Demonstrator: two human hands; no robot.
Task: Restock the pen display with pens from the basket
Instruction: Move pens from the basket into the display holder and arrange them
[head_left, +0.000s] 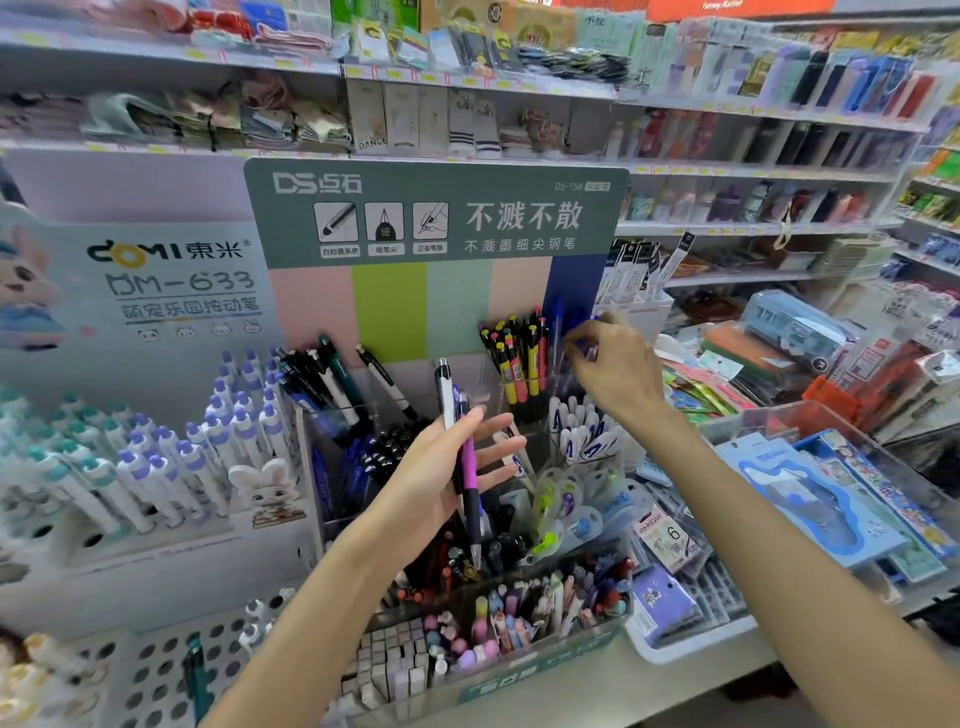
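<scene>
Stationery shelves crowd behind the pen display; our right hand pinches a blue pen at its top-right compartment, which we should lower tip-first among its kind; our left hand grips spare pens, fingers partly spread; no basket shows.

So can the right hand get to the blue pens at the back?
Probably yes. The right hand is already up at the blue pens in the back corner cup, fingers touching them, with nothing in front. The left hand holds spare pens lower down, out of its way.
</scene>
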